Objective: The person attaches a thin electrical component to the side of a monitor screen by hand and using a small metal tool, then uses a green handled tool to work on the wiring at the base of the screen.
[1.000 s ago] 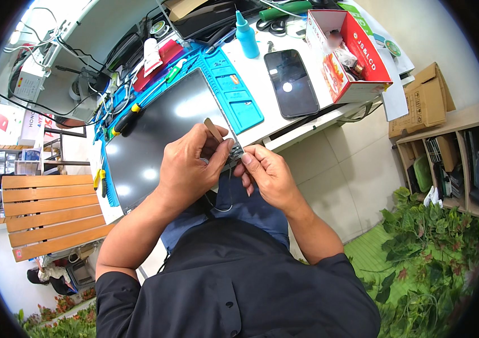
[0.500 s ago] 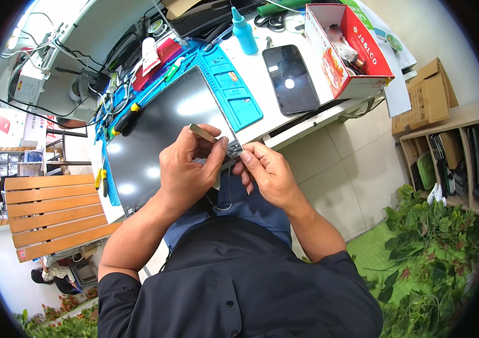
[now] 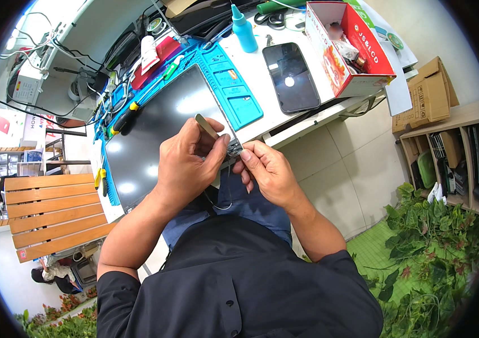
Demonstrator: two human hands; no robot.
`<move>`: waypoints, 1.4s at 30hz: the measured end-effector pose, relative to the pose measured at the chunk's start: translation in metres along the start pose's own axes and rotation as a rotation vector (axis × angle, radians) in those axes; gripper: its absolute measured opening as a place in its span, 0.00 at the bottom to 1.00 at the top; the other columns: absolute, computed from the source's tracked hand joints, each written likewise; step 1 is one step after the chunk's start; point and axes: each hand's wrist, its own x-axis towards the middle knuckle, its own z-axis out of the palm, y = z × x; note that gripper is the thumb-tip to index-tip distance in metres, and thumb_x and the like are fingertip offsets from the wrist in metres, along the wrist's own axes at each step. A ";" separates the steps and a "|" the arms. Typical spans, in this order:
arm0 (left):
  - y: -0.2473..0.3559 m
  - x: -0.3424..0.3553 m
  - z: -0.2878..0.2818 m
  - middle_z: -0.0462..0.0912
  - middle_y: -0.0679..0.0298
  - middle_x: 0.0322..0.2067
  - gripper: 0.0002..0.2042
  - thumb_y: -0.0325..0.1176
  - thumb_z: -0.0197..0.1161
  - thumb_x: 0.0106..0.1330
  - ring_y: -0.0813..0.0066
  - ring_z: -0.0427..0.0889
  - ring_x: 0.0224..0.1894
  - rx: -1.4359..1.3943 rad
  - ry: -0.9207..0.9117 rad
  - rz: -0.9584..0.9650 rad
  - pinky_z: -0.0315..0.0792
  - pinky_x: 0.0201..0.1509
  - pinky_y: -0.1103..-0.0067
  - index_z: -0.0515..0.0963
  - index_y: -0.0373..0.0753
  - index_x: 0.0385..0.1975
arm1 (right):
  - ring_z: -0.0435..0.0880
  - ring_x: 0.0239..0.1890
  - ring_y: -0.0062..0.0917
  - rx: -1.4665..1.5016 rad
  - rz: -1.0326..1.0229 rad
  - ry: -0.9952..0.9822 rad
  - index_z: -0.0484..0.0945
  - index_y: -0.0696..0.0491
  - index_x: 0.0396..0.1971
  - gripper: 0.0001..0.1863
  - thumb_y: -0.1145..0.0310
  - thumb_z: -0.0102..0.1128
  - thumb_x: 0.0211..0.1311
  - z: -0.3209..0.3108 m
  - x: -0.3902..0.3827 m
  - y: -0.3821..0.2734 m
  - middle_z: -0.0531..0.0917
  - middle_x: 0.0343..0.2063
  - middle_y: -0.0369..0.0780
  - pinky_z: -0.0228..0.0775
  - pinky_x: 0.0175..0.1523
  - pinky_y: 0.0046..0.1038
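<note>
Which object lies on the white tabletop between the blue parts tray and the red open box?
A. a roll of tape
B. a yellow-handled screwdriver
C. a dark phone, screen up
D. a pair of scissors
C: a dark phone lies flat, screen up, on the white table, with the blue tray on one side and the red box on the other.

Small dark component (image 3: pixel 234 150) and slim metal tweezers (image 3: pixel 208 126), tilted, above lap

Both hands, left hand (image 3: pixel 186 163) and right hand (image 3: pixel 265 172), meet with fingers pinched.
</note>
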 end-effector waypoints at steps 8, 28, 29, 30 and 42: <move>-0.007 -0.002 0.006 0.89 0.63 0.27 0.09 0.24 0.76 0.69 0.76 0.92 0.28 0.082 0.050 0.069 0.83 0.32 0.79 0.81 0.34 0.43 | 0.82 0.26 0.13 -0.016 0.002 0.005 0.84 0.59 0.51 0.15 0.64 0.54 0.89 0.000 0.000 -0.001 0.88 0.32 0.37 0.78 0.30 0.21; -0.015 -0.011 0.006 0.90 0.64 0.33 0.09 0.20 0.76 0.72 0.81 0.93 0.34 0.016 0.071 0.134 0.85 0.37 0.83 0.80 0.31 0.45 | 0.82 0.26 0.13 -0.049 -0.012 0.023 0.84 0.59 0.50 0.15 0.63 0.54 0.89 0.000 0.000 -0.002 0.89 0.31 0.37 0.78 0.29 0.21; -0.017 -0.012 0.007 0.90 0.64 0.33 0.09 0.20 0.76 0.72 0.80 0.93 0.35 -0.001 0.084 0.131 0.85 0.37 0.83 0.80 0.32 0.45 | 0.82 0.26 0.13 -0.052 -0.009 0.021 0.84 0.59 0.50 0.15 0.63 0.54 0.89 0.001 0.000 -0.002 0.89 0.31 0.37 0.78 0.29 0.21; -0.018 -0.013 0.007 0.90 0.64 0.33 0.09 0.20 0.75 0.72 0.80 0.93 0.35 -0.017 0.097 0.127 0.85 0.37 0.83 0.80 0.32 0.45 | 0.82 0.26 0.13 -0.055 -0.006 0.020 0.84 0.59 0.50 0.15 0.63 0.55 0.89 0.001 0.001 -0.003 0.89 0.31 0.37 0.78 0.29 0.21; -0.005 0.002 -0.002 0.89 0.63 0.26 0.09 0.24 0.75 0.70 0.76 0.93 0.28 0.005 -0.023 0.053 0.84 0.33 0.79 0.80 0.34 0.43 | 0.82 0.26 0.13 -0.028 0.000 0.018 0.84 0.60 0.51 0.15 0.63 0.55 0.89 0.000 0.001 0.000 0.88 0.32 0.37 0.78 0.30 0.21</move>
